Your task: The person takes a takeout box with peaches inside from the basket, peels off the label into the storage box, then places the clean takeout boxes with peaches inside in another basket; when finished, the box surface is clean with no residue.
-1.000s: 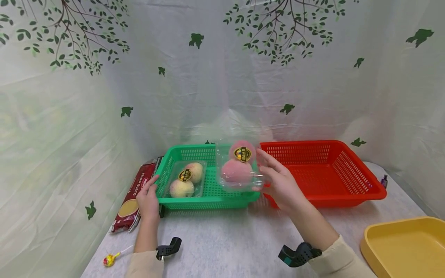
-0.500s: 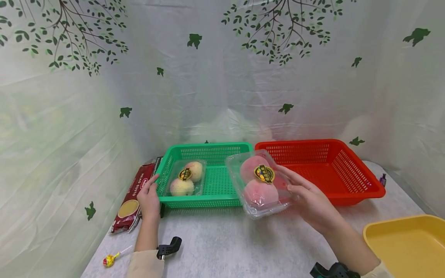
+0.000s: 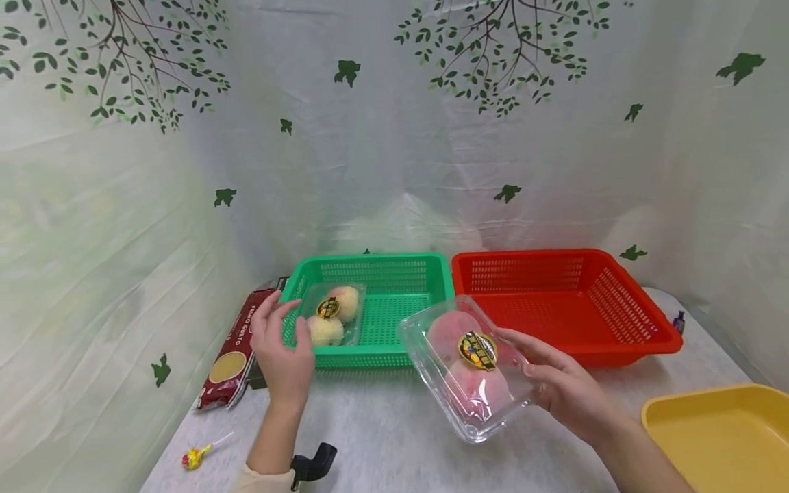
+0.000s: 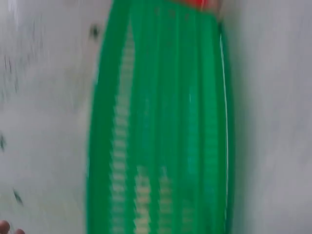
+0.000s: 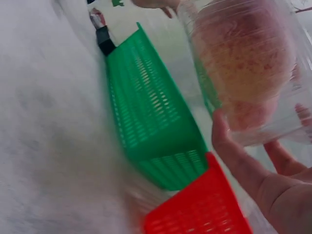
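Note:
My right hand (image 3: 564, 383) grips the right side of a clear plastic box of pink peaches (image 3: 471, 373), which has a black and yellow sticker and tilts in the air in front of the baskets. In the right wrist view the thumb and fingers hold the peach box (image 5: 243, 63) at its edge. My left hand (image 3: 283, 346) is raised before the left end of the green basket (image 3: 394, 357), fingers spread and holding nothing. A second clear box with pale yellow peaches (image 3: 333, 316) lies inside that basket, partly hidden behind the left hand.
A red basket (image 3: 530, 308) stands right of the green one. A yellow tray (image 3: 727, 431) sits at the front right. Left are a dark red packet (image 3: 229, 363) and a lollipop (image 3: 196, 457). A small purple item (image 3: 679, 322) lies beyond the red basket.
My right hand has brought the pink peach box from above the green basket toward me and to the right, tilting it. The left hand has left the green basket's rim and moved right.

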Tool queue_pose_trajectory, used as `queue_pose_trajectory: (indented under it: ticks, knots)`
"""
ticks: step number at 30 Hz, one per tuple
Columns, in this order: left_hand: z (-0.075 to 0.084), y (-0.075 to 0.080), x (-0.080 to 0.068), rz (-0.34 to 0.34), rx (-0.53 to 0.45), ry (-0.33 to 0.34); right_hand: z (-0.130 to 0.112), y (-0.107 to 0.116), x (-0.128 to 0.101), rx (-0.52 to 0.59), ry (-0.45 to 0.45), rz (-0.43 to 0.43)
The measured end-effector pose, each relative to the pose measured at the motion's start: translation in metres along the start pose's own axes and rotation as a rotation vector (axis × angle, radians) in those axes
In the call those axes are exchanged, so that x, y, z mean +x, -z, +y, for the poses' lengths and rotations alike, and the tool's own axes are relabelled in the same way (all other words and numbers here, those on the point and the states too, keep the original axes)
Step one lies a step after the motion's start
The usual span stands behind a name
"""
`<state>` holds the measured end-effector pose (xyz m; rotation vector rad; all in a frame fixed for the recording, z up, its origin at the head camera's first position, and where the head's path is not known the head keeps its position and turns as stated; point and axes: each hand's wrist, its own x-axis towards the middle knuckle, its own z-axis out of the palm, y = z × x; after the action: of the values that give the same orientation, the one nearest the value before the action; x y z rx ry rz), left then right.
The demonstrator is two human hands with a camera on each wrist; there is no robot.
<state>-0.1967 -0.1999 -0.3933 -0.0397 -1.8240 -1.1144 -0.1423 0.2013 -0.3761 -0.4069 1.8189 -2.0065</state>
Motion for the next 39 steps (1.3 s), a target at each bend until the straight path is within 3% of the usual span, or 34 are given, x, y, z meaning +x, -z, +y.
queue_pose_trajectory:
  ticks: [2,5,13,17,21,25,29,34,39]
  knots:
    - [0.018,-0.001,-0.013,-0.070,-0.063,-0.010,0.006,0.001,-0.002,0.019,0.014,-0.036]
    - [0.037,0.002,-0.036,-0.218,-0.181,0.083,0.015,0.003,-0.004,0.028,0.019,-0.083]
    - [0.068,0.015,-0.096,-0.735,-0.474,0.538,0.037,0.006,-0.013,-0.001,-0.053,-0.186]
    - [0.071,0.019,-0.113,-0.894,-0.591,0.722,0.047,0.003,-0.012,-0.003,-0.097,-0.184]
    - [0.068,0.017,-0.123,-0.915,-0.663,0.820,0.055,0.001,-0.008,-0.011,-0.150,-0.157]
    - [0.065,0.012,-0.131,-0.903,-0.686,0.878,0.063,0.001,-0.007,-0.114,-0.175,-0.142]
    - [0.064,0.004,-0.135,-0.890,-0.649,0.891,0.068,0.003,-0.008,-0.207,-0.191,-0.161]
    - [0.063,-0.007,-0.133,-0.885,-0.581,0.892,0.071,0.007,-0.010,-0.231,-0.198,-0.192]
    - [0.056,-0.019,-0.127,-0.924,-0.540,0.883,0.070,0.014,-0.010,-0.237,-0.195,-0.211]
